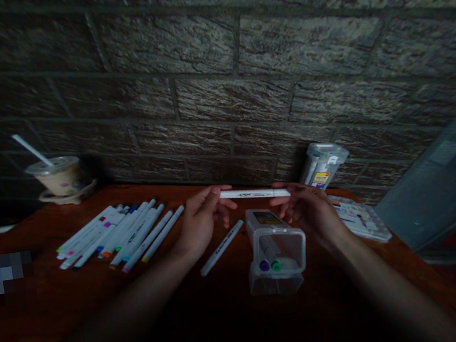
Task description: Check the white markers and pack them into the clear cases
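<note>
Both my hands hold one white marker (pixel 252 193) level above the reddish wooden table (pixel 60 310). My left hand (pixel 203 217) pinches its left end, and my right hand (pixel 308 207) grips its right end. Below them a clear plastic marker case (pixel 277 252) lies on its side, open toward me, with two markers inside, one purple-capped and one green-capped. A single white marker (pixel 222 247) lies on the table just left of the case. Further left, several white markers (pixel 121 235) with coloured caps lie in a row.
A lidded drink cup (pixel 58 176) with a straw stands at the back left by the brick wall. The case's clear lid (pixel 324 165) leans against the wall at the back right, with a printed card (pixel 359 217) beside it. A grey panel (pixel 448 184) leans at the right.
</note>
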`<state>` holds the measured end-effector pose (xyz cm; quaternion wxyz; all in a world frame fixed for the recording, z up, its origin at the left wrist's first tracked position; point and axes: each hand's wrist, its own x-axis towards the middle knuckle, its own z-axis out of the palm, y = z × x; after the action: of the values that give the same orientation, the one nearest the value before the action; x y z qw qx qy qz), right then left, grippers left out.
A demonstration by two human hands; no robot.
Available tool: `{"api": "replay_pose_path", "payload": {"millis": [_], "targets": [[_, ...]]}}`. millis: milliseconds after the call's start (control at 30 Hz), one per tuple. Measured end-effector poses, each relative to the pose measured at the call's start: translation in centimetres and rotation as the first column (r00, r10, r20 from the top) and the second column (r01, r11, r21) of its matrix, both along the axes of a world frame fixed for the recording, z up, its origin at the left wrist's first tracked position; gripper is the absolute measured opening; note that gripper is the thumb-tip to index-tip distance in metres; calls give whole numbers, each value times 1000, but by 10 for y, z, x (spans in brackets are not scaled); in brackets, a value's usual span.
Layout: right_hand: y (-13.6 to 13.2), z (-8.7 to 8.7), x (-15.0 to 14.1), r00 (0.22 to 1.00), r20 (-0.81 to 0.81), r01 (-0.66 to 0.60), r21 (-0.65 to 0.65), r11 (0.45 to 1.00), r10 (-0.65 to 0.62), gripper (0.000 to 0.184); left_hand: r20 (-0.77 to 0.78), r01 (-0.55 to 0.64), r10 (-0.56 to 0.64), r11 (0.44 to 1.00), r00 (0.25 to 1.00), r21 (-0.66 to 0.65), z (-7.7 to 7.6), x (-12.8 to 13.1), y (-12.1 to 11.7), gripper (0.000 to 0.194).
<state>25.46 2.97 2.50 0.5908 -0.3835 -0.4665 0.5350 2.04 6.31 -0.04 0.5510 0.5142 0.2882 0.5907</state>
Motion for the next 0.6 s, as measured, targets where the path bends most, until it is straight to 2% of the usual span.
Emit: {"api": "replay_pose_path", "payload": {"millis": [267, 600], "targets": [[3, -2, 2, 999, -26, -33, -20, 999, 32, 31, 35, 7, -7, 1000, 999, -3, 1, 0, -1, 36], [3, -4, 0, 997, 64, 27, 55, 998, -30, 27, -84, -28, 34, 996, 996, 80, 4, 3, -4, 27]]}}
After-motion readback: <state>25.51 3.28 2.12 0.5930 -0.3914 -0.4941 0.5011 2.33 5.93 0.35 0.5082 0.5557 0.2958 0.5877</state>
